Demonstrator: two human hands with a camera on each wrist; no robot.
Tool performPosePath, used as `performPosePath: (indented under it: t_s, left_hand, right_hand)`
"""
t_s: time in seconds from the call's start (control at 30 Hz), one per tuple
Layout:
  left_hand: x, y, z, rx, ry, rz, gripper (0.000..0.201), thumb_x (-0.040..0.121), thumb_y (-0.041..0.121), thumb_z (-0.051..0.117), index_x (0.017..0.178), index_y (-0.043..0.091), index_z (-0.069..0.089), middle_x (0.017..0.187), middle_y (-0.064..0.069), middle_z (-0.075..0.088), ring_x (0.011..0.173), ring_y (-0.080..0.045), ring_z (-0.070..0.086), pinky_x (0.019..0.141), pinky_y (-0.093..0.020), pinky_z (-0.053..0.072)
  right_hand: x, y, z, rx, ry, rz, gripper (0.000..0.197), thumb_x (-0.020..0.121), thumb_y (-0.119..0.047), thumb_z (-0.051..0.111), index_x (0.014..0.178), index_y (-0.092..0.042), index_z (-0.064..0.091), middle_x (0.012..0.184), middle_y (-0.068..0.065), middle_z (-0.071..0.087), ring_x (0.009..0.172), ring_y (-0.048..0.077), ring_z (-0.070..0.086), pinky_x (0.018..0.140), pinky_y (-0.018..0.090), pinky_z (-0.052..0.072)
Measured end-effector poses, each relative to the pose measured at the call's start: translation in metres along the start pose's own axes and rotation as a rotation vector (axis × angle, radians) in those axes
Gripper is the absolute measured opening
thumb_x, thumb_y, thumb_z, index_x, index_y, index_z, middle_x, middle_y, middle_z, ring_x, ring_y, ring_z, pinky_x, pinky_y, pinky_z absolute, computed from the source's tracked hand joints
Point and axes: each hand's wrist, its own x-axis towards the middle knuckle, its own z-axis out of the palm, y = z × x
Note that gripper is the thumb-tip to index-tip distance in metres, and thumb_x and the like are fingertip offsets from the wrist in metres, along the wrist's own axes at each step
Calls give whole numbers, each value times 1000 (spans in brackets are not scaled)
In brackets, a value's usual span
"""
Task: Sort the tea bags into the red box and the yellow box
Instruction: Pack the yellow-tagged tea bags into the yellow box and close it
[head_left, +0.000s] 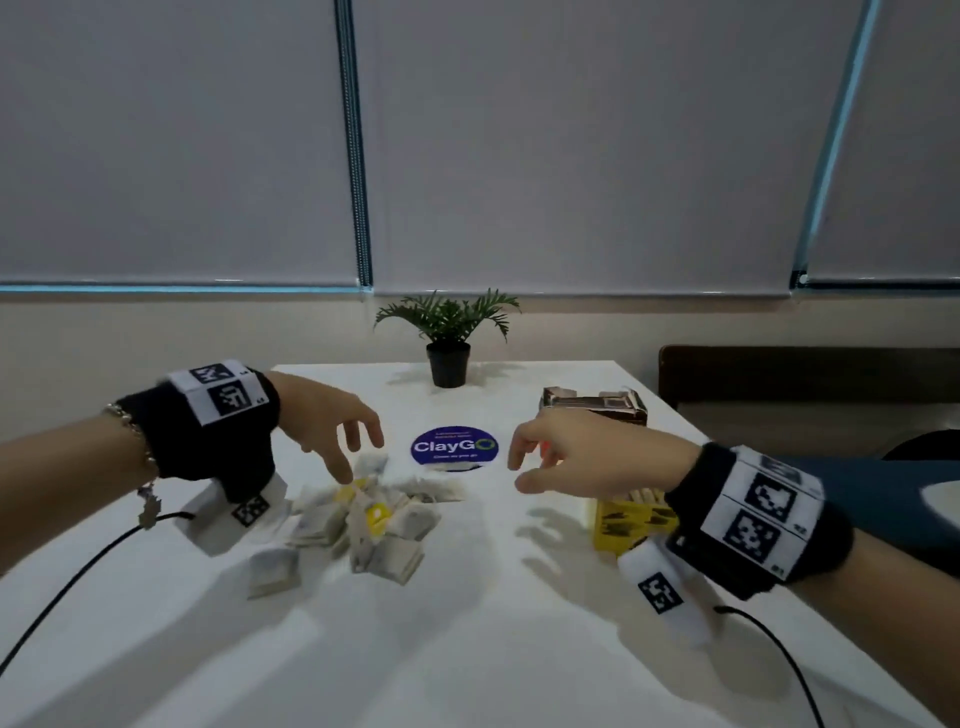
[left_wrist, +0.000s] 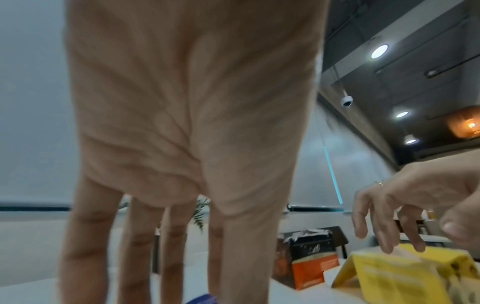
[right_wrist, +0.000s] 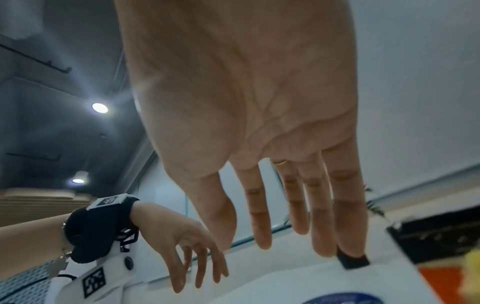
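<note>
A loose pile of pale tea bags (head_left: 363, 525), a few with yellow tags (head_left: 376, 517), lies on the white table (head_left: 467, 623) left of centre. My left hand (head_left: 337, 457) hangs over the pile with fingers pointing down, its index fingertip at the top of the pile; it grips nothing, and the palm (left_wrist: 182, 123) is bare. My right hand (head_left: 519, 473) hovers empty with relaxed fingers (right_wrist: 322, 216) left of the yellow box (head_left: 628, 525). The red box (head_left: 592, 408) stands behind, top torn open. Both boxes show in the left wrist view, red box (left_wrist: 309, 261) and yellow box (left_wrist: 402, 273).
A round blue ClayGO sticker (head_left: 454, 448) lies between the hands. A small potted plant (head_left: 448, 343) stands at the table's far edge. Cables (head_left: 67, 587) run from both wrist cameras. A dark bench back (head_left: 805, 374) is at the right.
</note>
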Motion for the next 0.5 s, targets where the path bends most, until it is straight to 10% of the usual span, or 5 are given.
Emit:
performPosePath:
  t_s: [0.2, 0.37, 0.5]
  left_hand:
    - [-23, -52, 48, 42, -157, -197, 139, 44, 61, 87, 146, 53, -8, 147, -2, 19, 106, -18, 64, 87, -29, 55]
    - [-22, -54, 77, -77, -169, -214, 141, 57, 43, 90, 146, 48, -19, 142, -7, 22, 74, -14, 68, 86, -32, 56]
    - [-12, -34, 73, -181, -149, -66, 116, 68, 29, 87, 151, 37, 6, 132, -3, 40, 66, -7, 66, 82, -28, 56]
  right_hand:
    - [60, -27, 38, -100, -219, 78, 84, 76, -45, 78, 145, -27, 34, 148, -1, 39, 125, 19, 46, 102, 34, 43]
    - [89, -43, 46, -197, -334, 141, 118, 67, -55, 82, 156, -26, 9, 160, -2, 24, 145, 23, 27, 115, 38, 28]
    - [105, -60, 51, -209, -361, 117, 122, 60, -62, 83, 155, -30, 12, 158, -8, 29, 144, 20, 30, 115, 37, 29]
